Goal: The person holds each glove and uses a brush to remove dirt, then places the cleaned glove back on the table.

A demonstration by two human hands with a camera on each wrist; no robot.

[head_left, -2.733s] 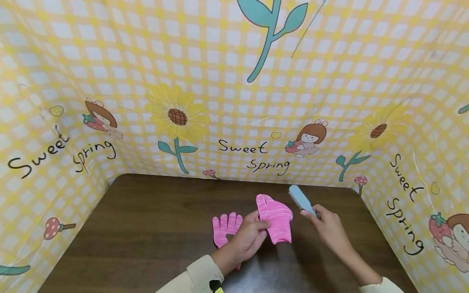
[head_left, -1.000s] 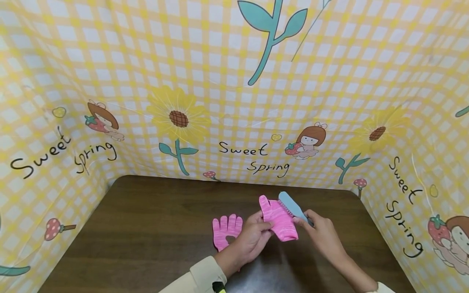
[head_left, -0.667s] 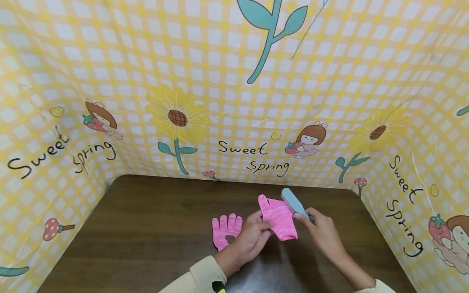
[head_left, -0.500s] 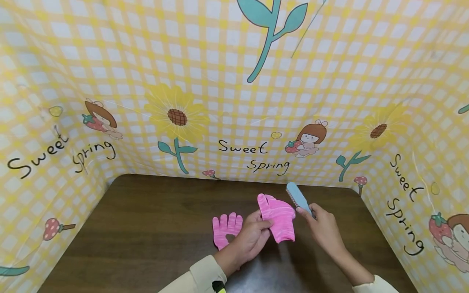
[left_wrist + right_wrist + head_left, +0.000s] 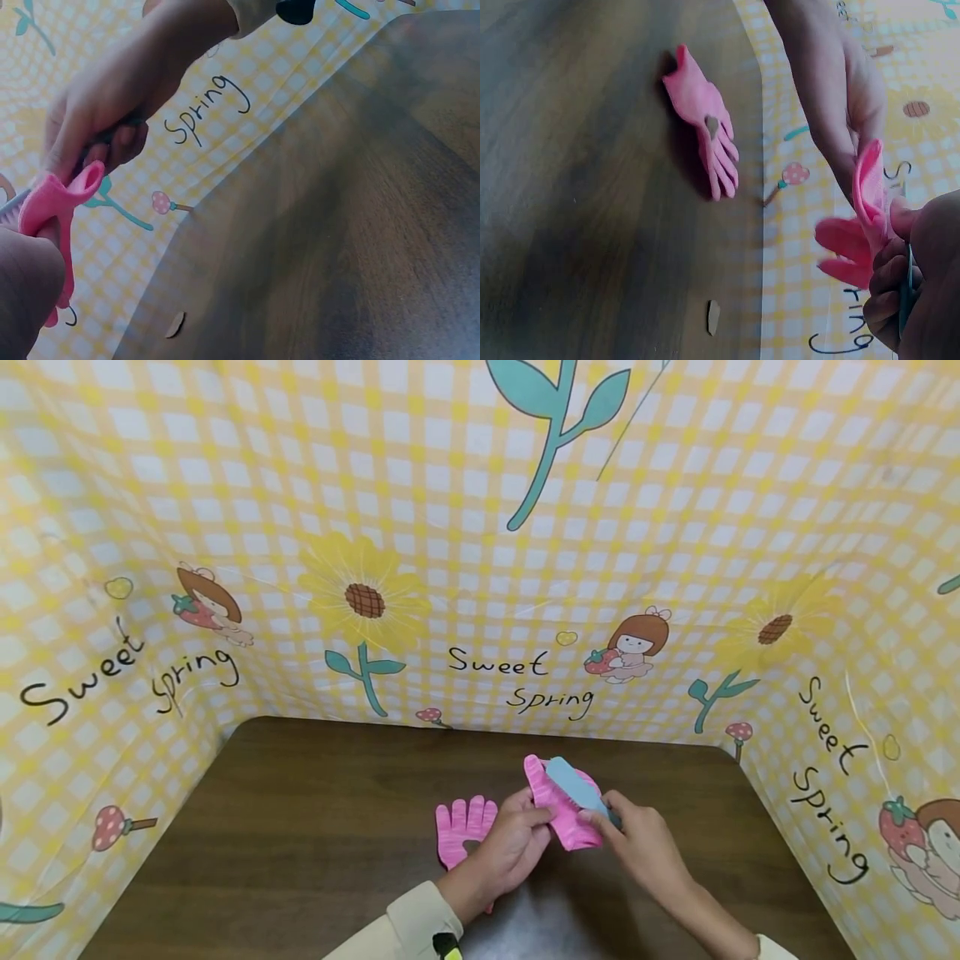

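In the head view my left hand holds a pink knitted glove above the table, its thumb lying on the fabric. My right hand grips the handle of a light blue brush. The brush's bristle side lies against the held glove and its back faces up, covering part of the glove. A second pink glove with a grey-brown patch lies on the table, partly hidden by the left forearm; the right wrist view shows this lying glove with its fingers spread.
The dark wooden table is enclosed on the visible sides by a yellow checked cloth with printed flowers. A small pale flat piece lies on the table in both wrist views.
The brush swings between beside the glove and onto it; half a second ago it was apart at the right, now it lies across the glove. The left hand keeps its hold.
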